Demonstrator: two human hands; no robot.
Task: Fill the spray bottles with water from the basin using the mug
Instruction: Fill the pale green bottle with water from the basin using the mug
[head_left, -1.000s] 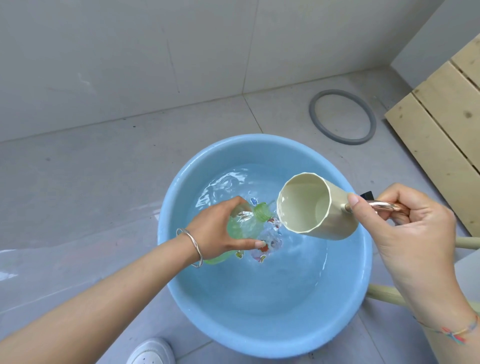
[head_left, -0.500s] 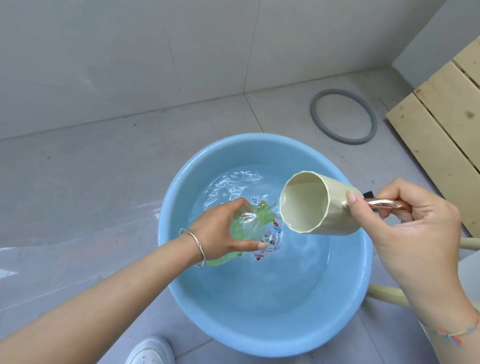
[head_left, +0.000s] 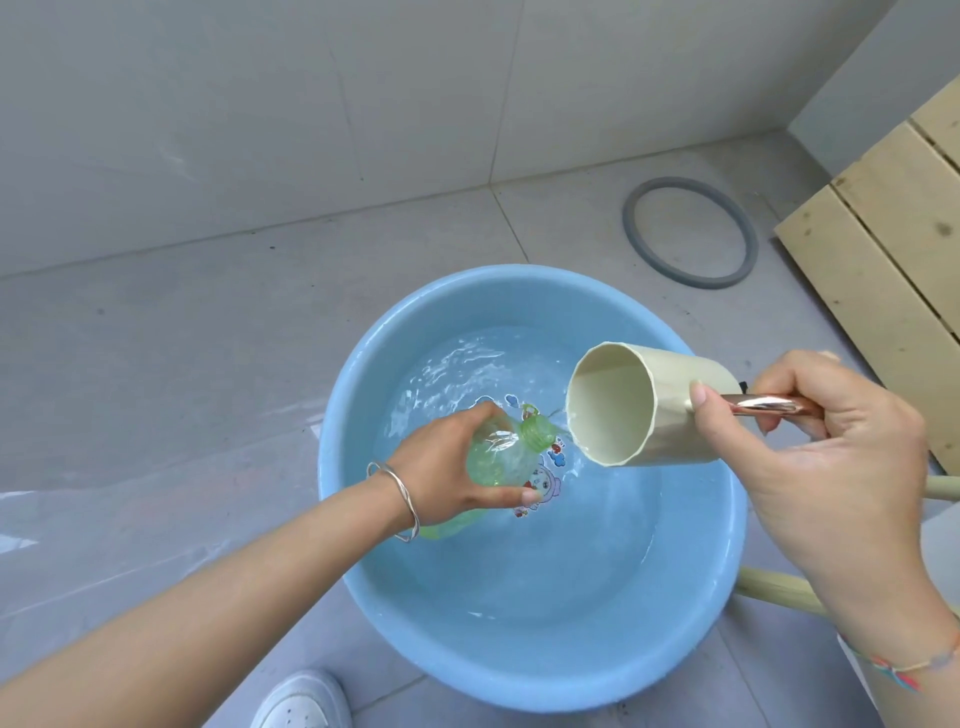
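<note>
1. Leaning over the water in the blue basin, the green spray bottle had its long axis slanted. Its threaded neck pointed up and toward the basin's right side, and its base pointed toward the basin's left rim.
2. The cream mug hung above the basin's right half, tipped nearly onto its side. Its mouth faced the bottle's neck from just beside it, and a thin thread of water showed between them.
3. The left hand, reaching in over the basin's left rim, wrapped its fingers and thumb round the bottle's body.
4. The right hand, above the basin's right rim, gripped the mug's shiny copper handle with curled fingers, its thumb pressed against the mug's wall.
5. A grey ring lay on the floor beyond the basin's far rim.
</note>
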